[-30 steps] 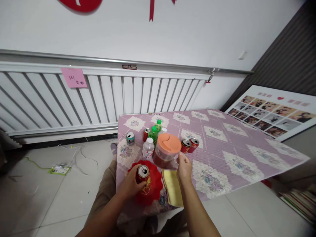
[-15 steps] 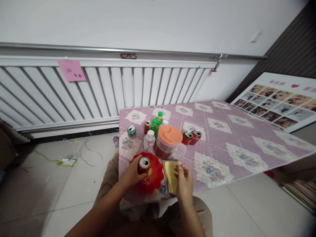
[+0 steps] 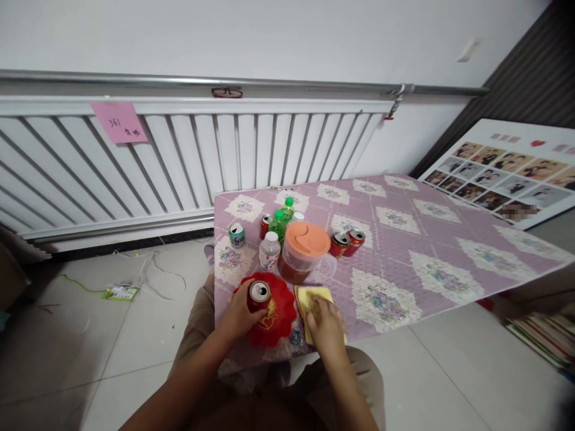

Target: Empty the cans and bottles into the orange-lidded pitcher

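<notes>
My left hand [image 3: 238, 311] is wrapped round an opened red drink can [image 3: 259, 296], held upright over a scalloped red plate [image 3: 283, 317] with a gold print. Whether the can rests on the plate is hard to see. On the plate's right side, my right hand [image 3: 327, 323] lies over a folded yellow cloth [image 3: 321, 293], its fingers stretched out on top. Just beyond stands a clear pitcher [image 3: 294, 272] with an orange lid and brown liquid inside. A white-capped bottle [image 3: 269, 252] stands behind the plate.
Green-capped bottles [image 3: 278, 224] and a red can [image 3: 265, 226] cluster behind the pitcher. A teal can [image 3: 236, 235] stands near the left edge of the table [image 3: 404, 263]. Two red cans [image 3: 340, 244] are right of the pitcher. A white radiator [image 3: 233, 143] lines the wall.
My right hand has gone from pinched fingers at the cloth's right edge to lying stretched over the cloth. My left hand keeps its hold on the can. The view has shifted slightly.
</notes>
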The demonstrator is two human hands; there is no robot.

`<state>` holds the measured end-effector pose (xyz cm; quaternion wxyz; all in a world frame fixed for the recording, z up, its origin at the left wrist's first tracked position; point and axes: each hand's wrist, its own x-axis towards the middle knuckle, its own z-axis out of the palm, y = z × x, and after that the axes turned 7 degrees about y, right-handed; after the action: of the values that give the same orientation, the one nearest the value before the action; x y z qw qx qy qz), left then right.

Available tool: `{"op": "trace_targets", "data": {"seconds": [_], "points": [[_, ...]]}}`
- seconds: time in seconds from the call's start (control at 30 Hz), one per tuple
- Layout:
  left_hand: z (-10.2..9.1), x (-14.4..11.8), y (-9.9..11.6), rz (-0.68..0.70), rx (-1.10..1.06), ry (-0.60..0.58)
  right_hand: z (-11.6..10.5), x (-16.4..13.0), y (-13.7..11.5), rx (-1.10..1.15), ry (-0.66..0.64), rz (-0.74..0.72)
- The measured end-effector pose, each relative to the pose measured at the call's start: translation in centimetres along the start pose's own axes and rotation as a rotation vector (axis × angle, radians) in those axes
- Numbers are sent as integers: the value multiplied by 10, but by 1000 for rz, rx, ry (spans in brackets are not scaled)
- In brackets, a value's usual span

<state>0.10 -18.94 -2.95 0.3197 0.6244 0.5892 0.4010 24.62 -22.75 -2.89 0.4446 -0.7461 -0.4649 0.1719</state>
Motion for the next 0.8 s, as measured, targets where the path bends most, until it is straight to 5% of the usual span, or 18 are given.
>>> {"op": "trace_targets", "data": {"seconds": [0.23, 0.53, 0.8], "points": [[0, 1, 1, 13, 9, -33, 7, -7, -3, -693, -211, -120], [-7, 0, -2, 85, -15, -63, -8, 3, 8, -506, -122, -290], [-10, 4, -6, 102, -110, -90, -10, -22, -57, -223, -99, -567]]}}
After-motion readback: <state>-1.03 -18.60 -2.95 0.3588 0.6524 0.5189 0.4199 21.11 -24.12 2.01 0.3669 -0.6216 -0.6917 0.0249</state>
